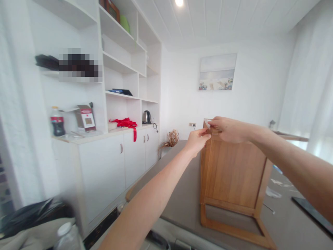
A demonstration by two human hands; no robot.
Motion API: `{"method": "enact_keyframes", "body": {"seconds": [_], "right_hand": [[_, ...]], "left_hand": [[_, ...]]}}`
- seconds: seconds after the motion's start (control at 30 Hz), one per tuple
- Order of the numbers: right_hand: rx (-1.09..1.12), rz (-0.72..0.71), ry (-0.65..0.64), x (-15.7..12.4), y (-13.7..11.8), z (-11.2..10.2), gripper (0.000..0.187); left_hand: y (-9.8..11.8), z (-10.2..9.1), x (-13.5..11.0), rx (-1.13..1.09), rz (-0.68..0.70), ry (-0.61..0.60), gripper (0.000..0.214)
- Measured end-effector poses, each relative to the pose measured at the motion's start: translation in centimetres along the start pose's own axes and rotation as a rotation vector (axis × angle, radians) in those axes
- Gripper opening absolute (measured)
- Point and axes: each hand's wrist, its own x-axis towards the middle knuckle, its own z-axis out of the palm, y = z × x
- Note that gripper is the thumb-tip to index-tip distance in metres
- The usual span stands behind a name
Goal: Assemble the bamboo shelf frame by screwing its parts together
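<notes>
A brown wooden furniture piece (234,173), with a flat panel and an open frame at its lower end, stands on a grey-brown table (177,187). Both of my hands are at its upper left corner. My right hand (225,128) comes in from the right, its fingers closed on a small whitish piece (207,123) at the corner. Just below and to the left, my left hand (198,140) has thumb and fingers pinched against the wooden edge. What lies between its fingertips is too small to make out.
Left stand white shelves over a cabinet (104,173), holding a cola bottle (57,121), a box (86,118), red cloth (125,123) and a kettle (146,117). Right of the wood lie white scraps (273,192), a metal rod (269,208) and a dark flat device (312,213).
</notes>
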Motion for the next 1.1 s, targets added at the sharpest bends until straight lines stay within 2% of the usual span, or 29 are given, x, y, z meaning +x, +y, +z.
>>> {"method": "enact_keyframes", "body": {"seconds": [0.13, 0.5, 0.7, 0.87, 1.1], "right_hand": [[0.001, 0.004, -0.006, -0.1, -0.3, -0.1, 0.005], [0.032, 0.043, -0.012, 0.0, -1.1, -0.2, 0.016], [0.054, 0.017, -0.022, -0.1, -1.1, -0.2, 0.017], [0.036, 0.022, 0.008, -0.2, -1.3, -0.3, 0.017], [0.016, -0.008, 0.003, 0.1, -0.8, -0.1, 0.016]], "left_hand": [[0.0, -0.2, 0.0, -0.019, 0.013, -0.011, 0.035], [0.2, -0.4, 0.0, -0.016, -0.042, 0.031, 0.033], [0.4, -0.4, 0.1, -0.022, -0.041, 0.011, 0.030], [0.6, -0.3, 0.0, -0.009, -0.047, 0.026, 0.030], [0.0, -0.4, 0.2, -0.025, 0.010, -0.001, 0.026]]}}
